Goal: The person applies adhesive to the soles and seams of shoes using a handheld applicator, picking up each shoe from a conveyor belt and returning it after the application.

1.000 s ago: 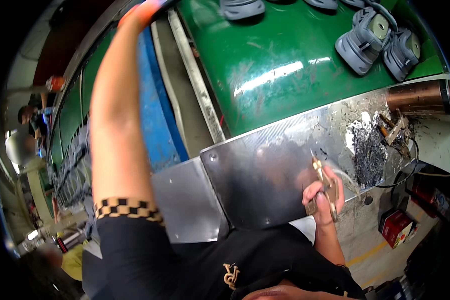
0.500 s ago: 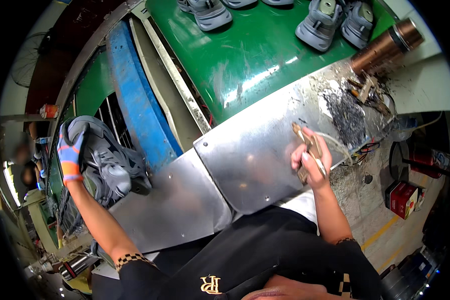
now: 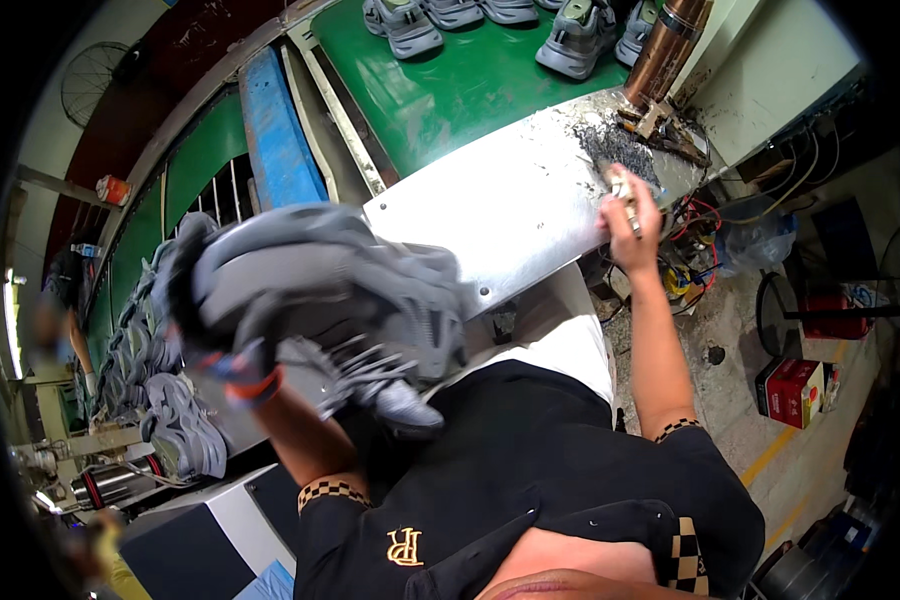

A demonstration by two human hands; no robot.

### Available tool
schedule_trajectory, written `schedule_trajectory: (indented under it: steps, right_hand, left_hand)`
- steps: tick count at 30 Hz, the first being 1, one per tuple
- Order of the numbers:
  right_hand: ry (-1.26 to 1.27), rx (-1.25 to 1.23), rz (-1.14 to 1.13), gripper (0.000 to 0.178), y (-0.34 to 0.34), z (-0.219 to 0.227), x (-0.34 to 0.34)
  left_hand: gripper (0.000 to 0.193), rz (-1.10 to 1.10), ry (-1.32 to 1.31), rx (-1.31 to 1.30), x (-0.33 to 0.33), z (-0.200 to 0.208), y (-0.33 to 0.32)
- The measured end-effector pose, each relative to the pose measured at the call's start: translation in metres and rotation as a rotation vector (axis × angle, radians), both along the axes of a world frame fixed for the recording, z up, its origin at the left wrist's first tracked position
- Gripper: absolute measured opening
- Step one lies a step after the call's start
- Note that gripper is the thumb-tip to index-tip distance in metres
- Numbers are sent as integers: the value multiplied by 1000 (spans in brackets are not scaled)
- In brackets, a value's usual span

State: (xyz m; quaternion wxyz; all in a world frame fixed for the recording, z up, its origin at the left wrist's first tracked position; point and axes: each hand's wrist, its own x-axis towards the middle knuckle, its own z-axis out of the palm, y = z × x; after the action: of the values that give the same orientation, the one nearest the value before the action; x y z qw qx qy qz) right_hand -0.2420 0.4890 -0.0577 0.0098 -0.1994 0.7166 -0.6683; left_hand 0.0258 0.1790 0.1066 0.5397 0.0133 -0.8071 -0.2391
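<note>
My left hand (image 3: 238, 365), in a dark glove with a blue and orange cuff, grips a grey sneaker (image 3: 400, 300) above the metal bench top. The sneaker is tilted, its white-grey laces hanging toward me. Motion blurs it, and I cannot tell whether a second shoe is held with it. My bare right hand (image 3: 638, 225) is closed round a small brass-coloured metal tool (image 3: 623, 190). Its tip is beside a black, crusty patch (image 3: 610, 145) at the bench's right end.
Several grey sneakers stand on the green surface (image 3: 450, 110) ahead. More shoes (image 3: 185, 430) line the left side. A copper-coloured flask (image 3: 670, 45) stands at the far right of the bench (image 3: 510, 200). Loose cables (image 3: 700, 230) and a red box (image 3: 790, 390) lie to the right.
My left hand has lifted the sneaker off the pile at the left and brought it right, toward me. My right hand has carried the tool forward to the black patch. The view has shifted.
</note>
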Motion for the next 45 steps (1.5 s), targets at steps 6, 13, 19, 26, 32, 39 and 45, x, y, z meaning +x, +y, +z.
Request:
schedule_trajectory:
  steps: [6,13,19,26,32,39,45]
  right_hand:
    - [-252,-106,177,42,15,19,42]
    - [8,-249,679,49,-33,117,111]
    - [407,-266,831,46,-94,180,101]
    - [175,-288,914,42,-122,169,91]
    - [87,-443,832,47,-127,118,96]
    - [1,-478,792,47,-123,64,107]
    - [-43,-467,783,44,-121,39,116]
  left_hand:
    - [69,-335,-143,107,-29,21,21]
    - [71,-291,-251,120,-41,22,13]
    - [70,-403,-305,242,-48,26,12]
    - [73,-455,-378,417,-61,26,-5]
    - [61,-417,-197,348,-73,5,-43]
    - [70,-375,-244,408,-83,-9,-63]
    - [67,-396,-254,544,-80,-30,-95]
